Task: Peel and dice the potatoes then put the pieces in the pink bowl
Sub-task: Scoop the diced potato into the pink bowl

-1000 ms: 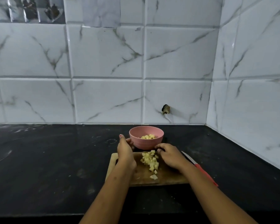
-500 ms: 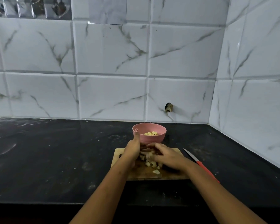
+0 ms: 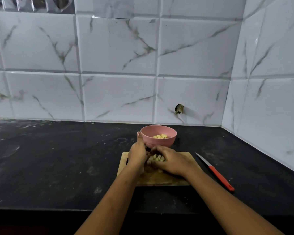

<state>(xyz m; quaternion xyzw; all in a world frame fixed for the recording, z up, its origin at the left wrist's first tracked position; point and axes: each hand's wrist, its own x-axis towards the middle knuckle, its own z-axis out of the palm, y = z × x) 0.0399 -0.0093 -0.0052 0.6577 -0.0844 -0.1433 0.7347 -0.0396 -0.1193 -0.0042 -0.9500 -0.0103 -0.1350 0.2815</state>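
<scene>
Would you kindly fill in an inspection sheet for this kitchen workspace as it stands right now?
Surface: black stone countertop, scuffed and dusty, carrying a rectangular wooden cutting board.
Job's things: round pink bowl behind the board, holding some diced potato pieces; a pile of potato cubes lies on the board.
Clutter: red-handled knife lying on the countertop right of the board, untouched.
Grippers: left hand stands edge-on beside the pile, thumb by the bowl rim; right hand cups the pile with curled fingers.
Cables: nothing seen.
Surroundings: white marble-pattern wall tiles; small dark hole in one tile.
</scene>
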